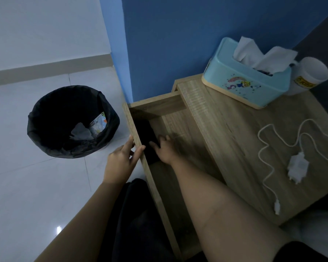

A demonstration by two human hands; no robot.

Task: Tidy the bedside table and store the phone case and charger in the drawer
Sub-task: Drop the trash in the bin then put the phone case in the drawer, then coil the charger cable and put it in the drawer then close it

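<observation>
The wooden drawer (159, 186) of the bedside table (225, 129) stands pulled out. A black phone case (145, 133) lies flat inside it, against the drawer front. My right hand (165, 150) reaches into the drawer, its thumb and fingertips on the case's near right edge; the hand is blurred. My left hand (119, 161) grips the drawer front (133, 127), thumb over the top edge and fingers on the outside. The white charger (297, 165) and its loosely looped cable (267, 146) lie on the table top to the right, away from both hands.
A light blue tissue box (248, 86) and a white cup (311, 74) stand at the back of the table top by the blue wall. A bin with a black liner (72, 121), holding some rubbish, stands on the tiled floor left of the drawer.
</observation>
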